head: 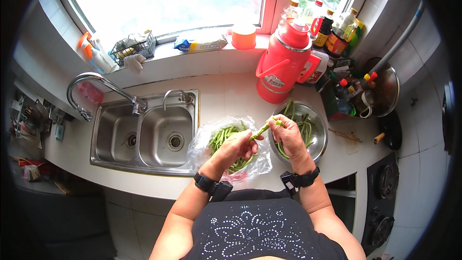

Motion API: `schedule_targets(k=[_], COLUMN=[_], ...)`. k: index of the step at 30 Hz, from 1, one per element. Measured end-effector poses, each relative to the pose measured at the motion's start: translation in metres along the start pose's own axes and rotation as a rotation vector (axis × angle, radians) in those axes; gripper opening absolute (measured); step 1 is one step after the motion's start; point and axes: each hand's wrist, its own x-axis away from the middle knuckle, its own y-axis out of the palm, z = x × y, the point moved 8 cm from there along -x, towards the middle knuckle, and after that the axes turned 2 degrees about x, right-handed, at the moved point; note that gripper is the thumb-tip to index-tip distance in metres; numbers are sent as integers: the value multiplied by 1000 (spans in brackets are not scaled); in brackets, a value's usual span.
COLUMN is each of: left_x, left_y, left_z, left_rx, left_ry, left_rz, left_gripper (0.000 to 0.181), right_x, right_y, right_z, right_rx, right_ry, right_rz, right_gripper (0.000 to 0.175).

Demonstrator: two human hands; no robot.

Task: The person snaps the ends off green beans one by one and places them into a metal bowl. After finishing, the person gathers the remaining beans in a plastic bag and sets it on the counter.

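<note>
My left hand [242, 144] pinches one end of a green bean pod [260, 132] between thumb and fingers. The other end is gripped by my right hand [287, 135], whose fingertips hold folded or broken bean parts. Under my left hand lies a clear plastic bag [265, 159], spread around a heap of green beans [224, 138]. Below and beside my right hand stands a round stainless steel bowl [320, 144], with several long beans [306, 128] inside; one leans up over its far rim. My right hand and wrist hide part of the bowl.
A double steel sink [144, 168] with a large curved tap [104, 79] is at left. Behind the bowl stands a red thermos flask [279, 65]. Bottles [330, 36] crowd the right corner. Chopsticks [344, 135] lie right of the bowl, near a gas hob [382, 195].
</note>
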Motion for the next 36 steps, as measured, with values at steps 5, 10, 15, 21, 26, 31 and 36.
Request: schedule_targets(k=[5,10,15,21,26,31,36], left_x=[0,-11,-9,-11,-7,15,42], left_y=[0,-12,-13,-25,-71,-96,-82], left_z=[-3,-12,4,-9,-26,-20,6], left_rx=[-52,-263,-527,-22,16,-773,-1025], left_ry=[43,87,352,81,-9,293,572], left_rz=[-57,0,183,237,296,542,675], left_gripper=[33,20,20,18,18,18,27], right_x=[1,0,0,27,27,6,1], right_y=[8,19,16,48,44,46,30], right_z=[7,17,17,-31,-52,0,38], right_rx=[50,126,449,845,802,982,659], right_ry=[57,62,-77,-758,-746,-318,3], right_rz=[-95,-184,-127,89,116,-144,-94], right_gripper=[14,12,13,18,16,28,28])
